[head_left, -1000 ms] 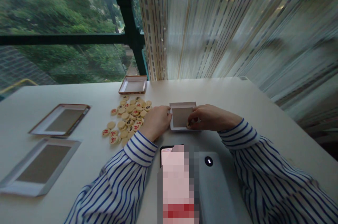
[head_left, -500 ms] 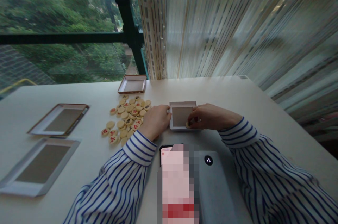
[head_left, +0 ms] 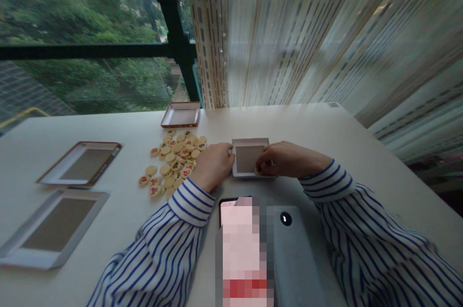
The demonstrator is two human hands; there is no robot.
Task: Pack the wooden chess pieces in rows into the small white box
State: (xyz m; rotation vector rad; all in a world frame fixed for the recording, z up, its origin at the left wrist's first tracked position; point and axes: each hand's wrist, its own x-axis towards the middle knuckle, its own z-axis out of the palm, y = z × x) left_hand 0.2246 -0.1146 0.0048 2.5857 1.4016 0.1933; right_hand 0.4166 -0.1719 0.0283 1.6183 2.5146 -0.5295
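A small shallow white box (head_left: 249, 144) with a grey bottom lies on the white table (head_left: 318, 128) in front of me. My left hand (head_left: 213, 164) is curled against the box's left edge and steadies it. My right hand (head_left: 280, 158) rests at the box's near right corner with its fingers pinched on a round tan game piece (head_left: 258, 170) just inside the box. A heap of round wooden game pieces (head_left: 173, 162) with red and black marks lies left of my left hand. Both my sleeves are blue-and-white striped.
A brown-rimmed small tray (head_left: 181, 115) sits beyond the pieces by the window. Two larger flat box halves (head_left: 81, 162) (head_left: 54, 225) lie at the left. A phone (head_left: 226, 208) and a grey device (head_left: 292, 254) sit close to me. A striped curtain hangs behind the table.
Both hands stay at the box; the right hand's pinched piece has shifted very slightly. The view has drifted a little.
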